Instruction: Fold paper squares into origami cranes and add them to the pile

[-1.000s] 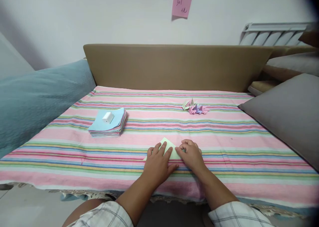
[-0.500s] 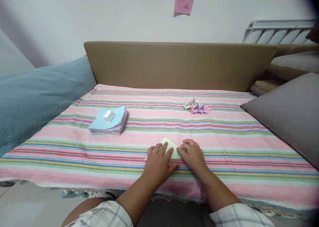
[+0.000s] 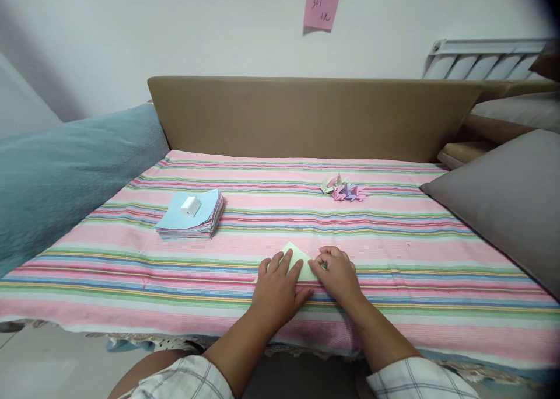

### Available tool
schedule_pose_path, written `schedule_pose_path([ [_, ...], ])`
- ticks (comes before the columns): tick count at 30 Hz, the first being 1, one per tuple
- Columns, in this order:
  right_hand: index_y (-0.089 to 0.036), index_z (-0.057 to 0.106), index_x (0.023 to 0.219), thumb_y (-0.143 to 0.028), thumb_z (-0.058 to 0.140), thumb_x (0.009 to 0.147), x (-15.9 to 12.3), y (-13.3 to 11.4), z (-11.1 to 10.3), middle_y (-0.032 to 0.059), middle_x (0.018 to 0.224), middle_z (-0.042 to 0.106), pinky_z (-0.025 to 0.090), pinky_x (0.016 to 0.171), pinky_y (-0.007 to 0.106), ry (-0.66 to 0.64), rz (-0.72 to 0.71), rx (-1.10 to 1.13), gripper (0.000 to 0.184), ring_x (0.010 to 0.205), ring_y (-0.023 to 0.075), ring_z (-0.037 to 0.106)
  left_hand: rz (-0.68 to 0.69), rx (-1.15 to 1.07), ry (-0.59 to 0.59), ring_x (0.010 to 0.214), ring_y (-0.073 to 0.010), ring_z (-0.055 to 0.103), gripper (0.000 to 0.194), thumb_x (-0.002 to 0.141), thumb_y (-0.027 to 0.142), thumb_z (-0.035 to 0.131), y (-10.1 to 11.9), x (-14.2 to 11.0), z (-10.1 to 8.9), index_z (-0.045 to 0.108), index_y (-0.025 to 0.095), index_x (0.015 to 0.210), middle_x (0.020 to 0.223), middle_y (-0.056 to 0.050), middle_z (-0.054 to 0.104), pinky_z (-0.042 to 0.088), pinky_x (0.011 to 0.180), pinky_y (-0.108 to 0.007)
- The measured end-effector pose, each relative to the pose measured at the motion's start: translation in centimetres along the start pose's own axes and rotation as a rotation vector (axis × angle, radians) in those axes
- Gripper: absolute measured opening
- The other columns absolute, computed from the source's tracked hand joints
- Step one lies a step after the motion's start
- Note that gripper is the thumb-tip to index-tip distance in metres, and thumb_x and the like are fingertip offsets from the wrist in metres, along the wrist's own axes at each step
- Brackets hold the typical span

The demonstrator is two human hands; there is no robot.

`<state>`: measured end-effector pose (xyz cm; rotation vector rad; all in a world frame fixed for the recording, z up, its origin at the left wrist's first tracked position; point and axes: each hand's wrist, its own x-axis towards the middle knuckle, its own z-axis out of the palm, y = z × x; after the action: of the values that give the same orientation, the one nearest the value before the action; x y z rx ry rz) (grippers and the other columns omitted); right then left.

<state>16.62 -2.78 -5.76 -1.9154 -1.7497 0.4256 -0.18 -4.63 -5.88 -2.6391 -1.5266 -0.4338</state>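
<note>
A light green sheet of folded paper [image 3: 307,273] lies on the striped cloth in front of me, its upper corner pointing away. My left hand [image 3: 276,288] rests flat over the paper's left and middle part, fingers spread, hiding much of it. At the right corner, my right hand [image 3: 338,275] has its fingers curled, with thumb and forefinger pinched at the paper's edge. The exact grip under those fingertips is partly hidden.
Left of the hands stands a stack of coloured paper [image 3: 192,231] with a small white block [image 3: 191,206] on top. Several folded paper pieces [image 3: 345,189] sit at the back right. A grey cushion [image 3: 503,195] and a blue-covered armrest [image 3: 83,160] flank the striped cloth [image 3: 394,247].
The camera view has tilted slightly, so the background sits a little lower. Both hands and the paper stay nearly where they were; the right fingertips shift very slightly left.
</note>
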Motion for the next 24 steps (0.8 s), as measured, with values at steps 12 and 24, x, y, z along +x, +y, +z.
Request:
schedule_pose_path([
  [12, -0.021, 0.059, 0.064, -0.038, 0.054, 0.078, 0.0, 0.1, 0.1, 0.0044, 0.107, 0.057, 0.035, 0.079, 0.037, 0.009, -0.025, -0.052, 0.023, 0.098, 0.0237, 0.048, -0.014, -0.049, -0.027, 0.127, -0.0288, 0.034, 0.051, 0.085, 0.056, 0.037, -0.1, 0.2, -0.2, 0.044, 0.028, 0.127, 0.139, -0.006, 0.041, 0.029, 0.099, -0.050],
  [24, -0.020, 0.057, 0.082, -0.021, 0.051, 0.073, 0.1, 2.6, -1.6, 0.0036, 0.097, 0.059, 0.038, 0.084, 0.033, -0.087, -0.167, 0.057, 0.011, 0.093, 0.0194, 0.050, -0.068, -0.054, -0.037, 0.126, -0.0231, 0.038, 0.034, 0.089, 0.027, 0.038, -0.2, 0.7, 0.0, 0.049, 0.028, 0.122, 0.135, -0.001, 0.047, 0.028, 0.102, -0.049],
])
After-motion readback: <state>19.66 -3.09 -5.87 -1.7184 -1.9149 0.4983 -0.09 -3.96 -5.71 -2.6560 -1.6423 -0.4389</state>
